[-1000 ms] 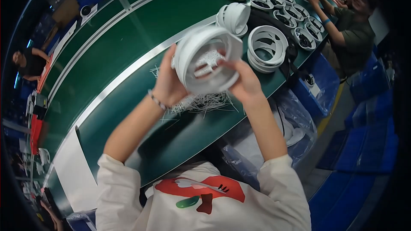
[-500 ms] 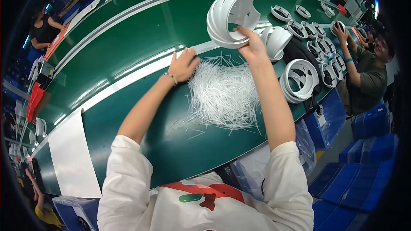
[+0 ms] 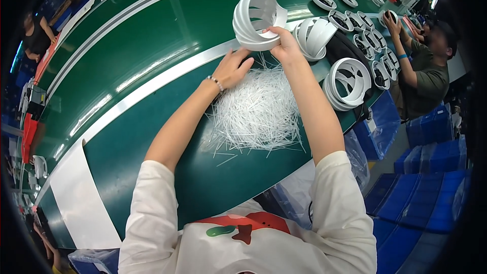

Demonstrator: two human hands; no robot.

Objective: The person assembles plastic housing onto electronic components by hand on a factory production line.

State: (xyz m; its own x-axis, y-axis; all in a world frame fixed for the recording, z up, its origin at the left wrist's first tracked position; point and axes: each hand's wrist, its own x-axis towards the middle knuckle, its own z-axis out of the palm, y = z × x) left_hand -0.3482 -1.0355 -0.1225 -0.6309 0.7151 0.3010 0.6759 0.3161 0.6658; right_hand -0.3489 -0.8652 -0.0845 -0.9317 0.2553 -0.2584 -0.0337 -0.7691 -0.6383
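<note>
My right hand (image 3: 285, 46) grips the lower rim of a hollow white plastic shell (image 3: 248, 33), which is round, ribbed and cut open on one side. The shell is held up beyond a heap of thin white plastic strips (image 3: 256, 109) on the green table. My left hand (image 3: 234, 69) lies at the heap's far left edge, its fingers stretched toward the underside of the shell. Whether those fingertips touch the shell, I cannot tell. Right of my right hand stand another ribbed white shell (image 3: 313, 35) and, nearer, a white ring-shaped shell (image 3: 347, 85).
Several white housings with black inner parts (image 3: 362, 45) spread over the table at the right, beside a black cloth bag (image 3: 347, 53). A co-worker (image 3: 426, 66) stands there holding a white part. A white sheet (image 3: 83, 198) covers the left end. Blue bins (image 3: 416, 200) stand at the lower right.
My left hand has slid right along the heap's far edge, closer to the shell. My right hand still grips the shell, and the whole view has shifted slightly.
</note>
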